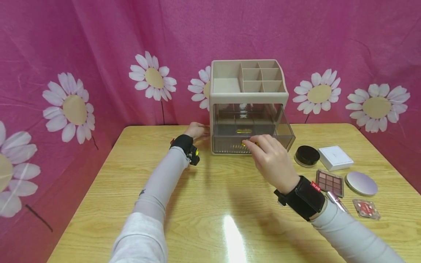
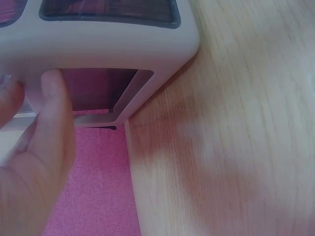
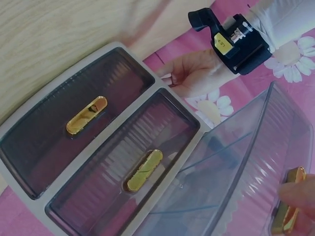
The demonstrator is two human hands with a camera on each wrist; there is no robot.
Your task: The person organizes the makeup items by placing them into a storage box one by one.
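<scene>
A cream cosmetics organizer [image 1: 248, 98] has a divided open top and smoky clear drawers. Its upper drawer [image 3: 248, 162] is pulled out, while the two lower ones are closed. My right hand [image 1: 275, 160] pinches the gold handle [image 3: 289, 201] on that pulled-out drawer; only a fingertip or thumb shows in the right wrist view. At the organizer's left side is my left hand [image 1: 196, 130]. In the left wrist view, thumb and fingers [image 2: 53, 118] grip a pale bar beside a side opening. Some of the left fingers are hidden.
On the table [image 1: 204, 219] at right are a black round jar [image 1: 307, 156], a white box [image 1: 335, 157], an eyeshadow palette [image 1: 330, 182], a lilac round compact [image 1: 361, 183], a small red palette [image 1: 366, 209] and a silvery tube [image 1: 336, 201] partly behind my right forearm. A pink floral cloth [image 1: 184, 33] hangs behind.
</scene>
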